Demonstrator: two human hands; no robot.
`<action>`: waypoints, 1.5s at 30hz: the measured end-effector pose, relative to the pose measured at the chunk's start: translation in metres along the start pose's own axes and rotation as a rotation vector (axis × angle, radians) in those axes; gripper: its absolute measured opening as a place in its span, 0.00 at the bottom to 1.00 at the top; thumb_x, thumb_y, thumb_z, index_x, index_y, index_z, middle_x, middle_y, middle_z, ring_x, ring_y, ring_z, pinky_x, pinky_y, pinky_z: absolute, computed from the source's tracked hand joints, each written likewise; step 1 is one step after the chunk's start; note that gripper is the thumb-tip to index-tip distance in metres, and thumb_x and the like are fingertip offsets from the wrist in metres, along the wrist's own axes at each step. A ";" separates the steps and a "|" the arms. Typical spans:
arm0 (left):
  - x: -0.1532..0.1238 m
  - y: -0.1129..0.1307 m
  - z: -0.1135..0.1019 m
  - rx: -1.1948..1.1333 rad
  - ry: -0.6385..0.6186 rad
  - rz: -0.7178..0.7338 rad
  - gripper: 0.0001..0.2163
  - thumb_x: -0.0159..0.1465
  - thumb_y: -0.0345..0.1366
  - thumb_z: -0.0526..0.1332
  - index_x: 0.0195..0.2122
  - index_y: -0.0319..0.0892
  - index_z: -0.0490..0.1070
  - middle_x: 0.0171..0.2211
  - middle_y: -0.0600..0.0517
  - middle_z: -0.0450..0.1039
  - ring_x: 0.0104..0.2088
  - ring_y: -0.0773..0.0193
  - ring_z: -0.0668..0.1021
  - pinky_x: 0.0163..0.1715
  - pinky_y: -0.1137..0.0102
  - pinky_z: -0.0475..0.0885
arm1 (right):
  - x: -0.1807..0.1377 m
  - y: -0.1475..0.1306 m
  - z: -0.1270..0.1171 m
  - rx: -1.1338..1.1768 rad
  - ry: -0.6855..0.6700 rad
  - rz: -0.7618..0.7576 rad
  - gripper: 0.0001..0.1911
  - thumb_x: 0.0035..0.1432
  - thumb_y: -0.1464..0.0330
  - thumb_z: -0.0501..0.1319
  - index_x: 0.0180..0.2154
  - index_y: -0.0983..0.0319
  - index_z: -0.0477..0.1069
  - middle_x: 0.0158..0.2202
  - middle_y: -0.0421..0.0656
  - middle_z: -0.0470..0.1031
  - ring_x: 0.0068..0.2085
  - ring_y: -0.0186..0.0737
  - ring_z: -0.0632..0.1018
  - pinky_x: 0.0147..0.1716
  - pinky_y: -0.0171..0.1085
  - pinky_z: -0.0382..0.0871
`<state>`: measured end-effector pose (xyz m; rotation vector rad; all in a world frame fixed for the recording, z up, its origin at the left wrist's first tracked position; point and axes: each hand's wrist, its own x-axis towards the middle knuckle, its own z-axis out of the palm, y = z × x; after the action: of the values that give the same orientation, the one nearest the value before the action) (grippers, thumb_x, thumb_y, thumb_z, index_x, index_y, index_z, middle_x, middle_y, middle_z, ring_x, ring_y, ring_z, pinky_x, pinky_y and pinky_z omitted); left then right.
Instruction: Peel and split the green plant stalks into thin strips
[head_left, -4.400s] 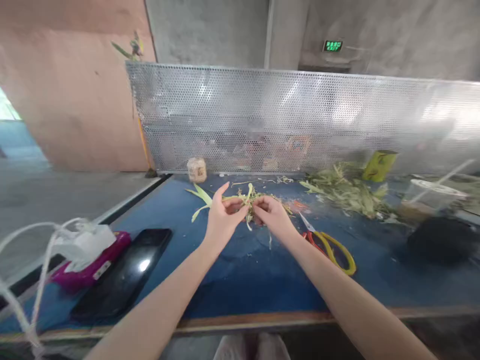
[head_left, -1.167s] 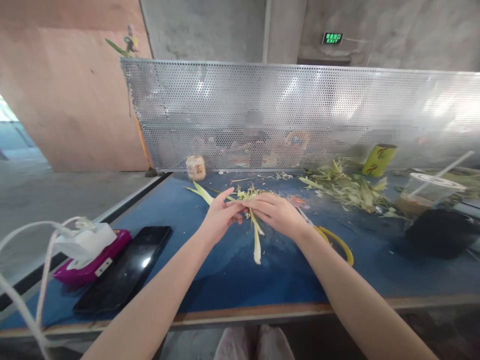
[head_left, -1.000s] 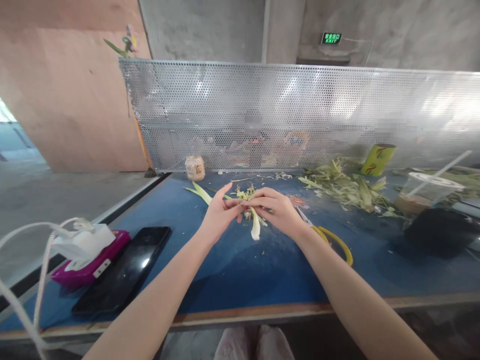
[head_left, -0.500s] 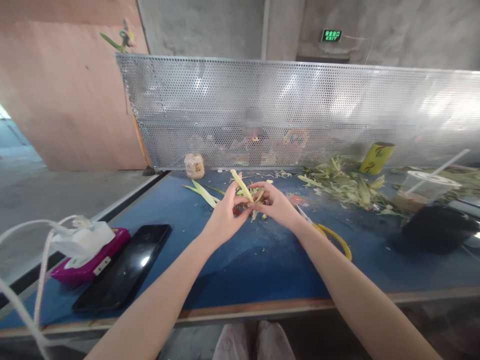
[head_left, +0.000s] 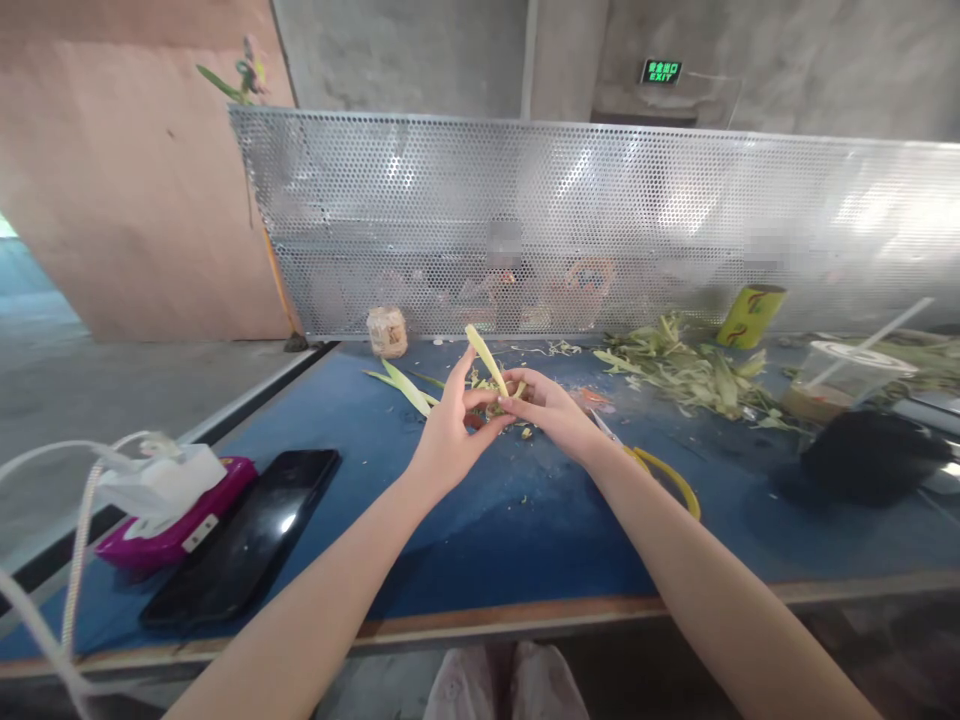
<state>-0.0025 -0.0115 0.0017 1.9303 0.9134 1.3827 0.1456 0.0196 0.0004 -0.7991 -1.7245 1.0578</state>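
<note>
Over the middle of a blue table (head_left: 525,540), my left hand (head_left: 448,430) and my right hand (head_left: 551,412) meet around a small bundle of pale green plant strips (head_left: 501,388). Both hands pinch it with closed fingers. One yellowish strip (head_left: 483,356) sticks up and back from between my left thumb and fingers. A few green leaves (head_left: 402,385) lie flat on the table just behind my left hand. Small bits of plant litter lie under the hands.
Yellow-handled scissors (head_left: 664,478) lie right of my right wrist. A black phone (head_left: 244,545), a magenta case with a white charger (head_left: 169,500) and cable sit at left. A leaf pile (head_left: 694,372), yellow cup (head_left: 744,316), lidded drink cup (head_left: 847,385), dark object (head_left: 870,460) and a small jar (head_left: 387,332) stand before a perforated metal screen (head_left: 600,230).
The long pale strip that hung down from my hands has been turned upward and now points up and back. Both hands rose slightly and stayed together on the bundle.
</note>
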 end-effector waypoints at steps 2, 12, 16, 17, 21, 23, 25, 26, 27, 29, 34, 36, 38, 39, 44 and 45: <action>0.000 0.001 0.000 -0.017 0.038 -0.017 0.36 0.54 0.35 0.59 0.60 0.45 0.39 0.32 0.49 0.74 0.35 0.62 0.74 0.30 0.69 0.69 | 0.001 0.002 0.001 -0.004 -0.021 0.000 0.15 0.52 0.61 0.56 0.40 0.61 0.64 0.33 0.42 0.69 0.35 0.34 0.71 0.34 0.35 0.65; 0.005 -0.010 -0.001 -0.198 0.072 -0.290 0.43 0.47 0.35 0.64 0.59 0.38 0.37 0.29 0.51 0.72 0.17 0.73 0.67 0.18 0.74 0.64 | 0.004 0.004 -0.003 0.062 0.473 -0.323 0.19 0.57 0.67 0.51 0.49 0.57 0.47 0.31 0.39 0.71 0.34 0.34 0.73 0.35 0.37 0.65; 0.004 -0.015 -0.001 -0.123 0.046 -0.245 0.42 0.48 0.35 0.63 0.59 0.38 0.37 0.28 0.51 0.73 0.21 0.71 0.69 0.23 0.73 0.65 | 0.002 -0.002 0.001 0.175 0.383 -0.362 0.22 0.57 0.67 0.51 0.50 0.55 0.42 0.28 0.36 0.70 0.27 0.33 0.72 0.31 0.37 0.66; 0.004 -0.015 -0.001 -0.088 0.047 -0.224 0.42 0.49 0.35 0.63 0.59 0.37 0.37 0.28 0.51 0.73 0.23 0.70 0.70 0.24 0.73 0.65 | 0.002 -0.003 0.001 0.165 0.350 -0.350 0.19 0.57 0.66 0.50 0.49 0.55 0.44 0.26 0.36 0.70 0.25 0.32 0.71 0.30 0.36 0.65; 0.004 -0.011 -0.003 0.065 0.079 -0.156 0.41 0.49 0.33 0.61 0.60 0.38 0.37 0.28 0.51 0.74 0.23 0.70 0.70 0.26 0.72 0.65 | -0.003 -0.008 -0.001 -0.109 0.158 -0.286 0.07 0.59 0.64 0.47 0.32 0.58 0.58 0.20 0.35 0.66 0.24 0.32 0.68 0.29 0.35 0.61; 0.003 -0.008 -0.004 0.136 0.098 -0.136 0.40 0.49 0.31 0.61 0.60 0.38 0.38 0.28 0.52 0.74 0.22 0.71 0.69 0.26 0.72 0.66 | -0.007 -0.011 0.000 -0.383 0.071 -0.293 0.11 0.57 0.65 0.49 0.24 0.60 0.60 0.22 0.37 0.67 0.28 0.32 0.69 0.34 0.36 0.59; 0.003 -0.006 -0.005 0.183 0.114 -0.126 0.40 0.49 0.31 0.60 0.60 0.39 0.39 0.28 0.52 0.74 0.21 0.71 0.69 0.26 0.73 0.66 | -0.010 -0.012 0.002 -0.617 0.051 -0.321 0.10 0.55 0.68 0.52 0.22 0.61 0.63 0.25 0.38 0.68 0.31 0.33 0.69 0.39 0.39 0.54; 0.003 -0.005 -0.006 0.194 0.119 -0.122 0.40 0.49 0.31 0.60 0.60 0.39 0.39 0.29 0.52 0.74 0.21 0.71 0.69 0.26 0.73 0.66 | -0.011 -0.013 0.003 -0.688 0.063 -0.330 0.09 0.54 0.69 0.54 0.22 0.61 0.63 0.25 0.37 0.69 0.33 0.34 0.69 0.41 0.40 0.52; 0.003 -0.005 -0.006 0.197 0.120 -0.119 0.40 0.49 0.31 0.60 0.60 0.39 0.39 0.29 0.52 0.74 0.22 0.71 0.69 0.26 0.73 0.67 | -0.012 -0.013 0.004 -0.725 0.084 -0.333 0.08 0.53 0.69 0.55 0.22 0.61 0.63 0.25 0.37 0.69 0.33 0.34 0.68 0.42 0.41 0.50; 0.003 -0.006 -0.007 0.202 0.120 -0.118 0.40 0.49 0.32 0.60 0.60 0.38 0.38 0.30 0.52 0.74 0.22 0.70 0.69 0.27 0.73 0.67 | -0.012 -0.013 0.005 -0.731 0.125 -0.334 0.09 0.52 0.68 0.56 0.21 0.62 0.62 0.24 0.37 0.69 0.33 0.35 0.68 0.40 0.40 0.50; 0.002 -0.007 -0.007 0.241 0.126 -0.092 0.39 0.49 0.31 0.60 0.60 0.40 0.39 0.30 0.53 0.74 0.22 0.71 0.69 0.28 0.73 0.67 | -0.009 -0.013 0.002 -0.695 0.158 -0.319 0.11 0.51 0.69 0.56 0.19 0.61 0.61 0.26 0.39 0.70 0.36 0.38 0.67 0.39 0.39 0.53; 0.001 -0.006 -0.007 0.251 0.125 -0.078 0.39 0.50 0.31 0.59 0.60 0.40 0.39 0.29 0.53 0.74 0.22 0.70 0.68 0.28 0.73 0.67 | -0.007 -0.013 0.002 -0.690 0.171 -0.289 0.10 0.51 0.70 0.55 0.19 0.61 0.62 0.26 0.40 0.70 0.37 0.39 0.67 0.39 0.39 0.54; 0.000 -0.006 -0.006 0.253 0.122 -0.067 0.38 0.50 0.31 0.59 0.60 0.41 0.39 0.29 0.53 0.74 0.22 0.70 0.68 0.27 0.73 0.66 | -0.007 -0.014 0.002 -0.678 0.182 -0.267 0.09 0.50 0.70 0.55 0.19 0.61 0.62 0.26 0.40 0.70 0.36 0.39 0.67 0.39 0.40 0.55; 0.000 -0.006 -0.006 0.250 0.121 -0.061 0.38 0.50 0.31 0.59 0.60 0.42 0.39 0.29 0.53 0.74 0.22 0.70 0.68 0.27 0.72 0.66 | -0.007 -0.014 0.003 -0.675 0.178 -0.257 0.10 0.50 0.71 0.56 0.19 0.61 0.62 0.26 0.40 0.70 0.36 0.39 0.67 0.39 0.40 0.56; 0.000 -0.005 -0.006 0.273 0.106 -0.042 0.38 0.50 0.29 0.58 0.60 0.42 0.39 0.29 0.53 0.74 0.24 0.68 0.70 0.29 0.72 0.66 | -0.006 -0.013 0.005 -0.596 0.116 -0.201 0.11 0.48 0.70 0.57 0.17 0.62 0.61 0.29 0.41 0.69 0.36 0.38 0.68 0.39 0.40 0.58; 0.000 -0.005 -0.006 0.284 0.103 -0.038 0.38 0.50 0.29 0.58 0.60 0.42 0.39 0.29 0.53 0.74 0.25 0.68 0.70 0.29 0.72 0.66 | -0.005 -0.012 0.005 -0.543 0.093 -0.192 0.11 0.48 0.70 0.56 0.17 0.62 0.61 0.29 0.41 0.68 0.35 0.37 0.68 0.38 0.39 0.59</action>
<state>-0.0093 -0.0084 -0.0007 2.0484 1.2473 1.4030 0.1422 0.0085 0.0081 -0.9708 -1.9882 0.4129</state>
